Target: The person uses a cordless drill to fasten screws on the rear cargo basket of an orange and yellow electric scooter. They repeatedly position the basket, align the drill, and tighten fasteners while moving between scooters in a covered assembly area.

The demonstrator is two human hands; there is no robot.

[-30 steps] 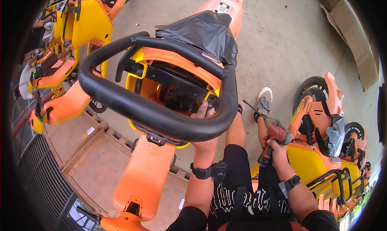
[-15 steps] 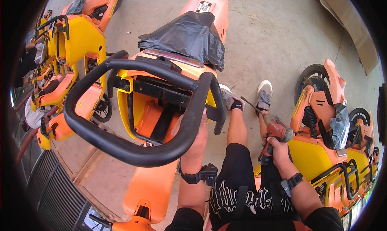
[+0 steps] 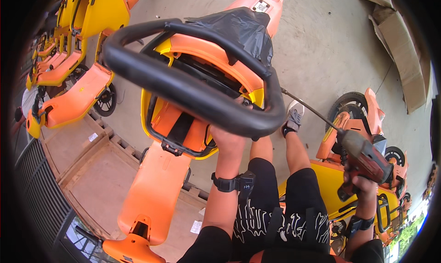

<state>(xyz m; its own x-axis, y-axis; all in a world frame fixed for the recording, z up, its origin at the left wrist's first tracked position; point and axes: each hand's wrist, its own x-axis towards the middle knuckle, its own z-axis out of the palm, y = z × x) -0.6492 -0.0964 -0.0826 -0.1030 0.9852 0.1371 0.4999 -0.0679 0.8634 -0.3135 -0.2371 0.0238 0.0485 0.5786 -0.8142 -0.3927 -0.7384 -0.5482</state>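
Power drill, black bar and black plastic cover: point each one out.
power drill (image 3: 367, 158): head view, on its red body.
black bar (image 3: 183, 87): head view, on the near side of the loop.
black plastic cover (image 3: 243, 31): head view, on its crumpled middle.

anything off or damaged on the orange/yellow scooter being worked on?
Its seat is wrapped in crumpled black plastic sheet rather than bare. The scooter is tipped up, with its black tube frame close to the camera, steadied by the left hand. The right hand holds a red power drill. No breakage visible.
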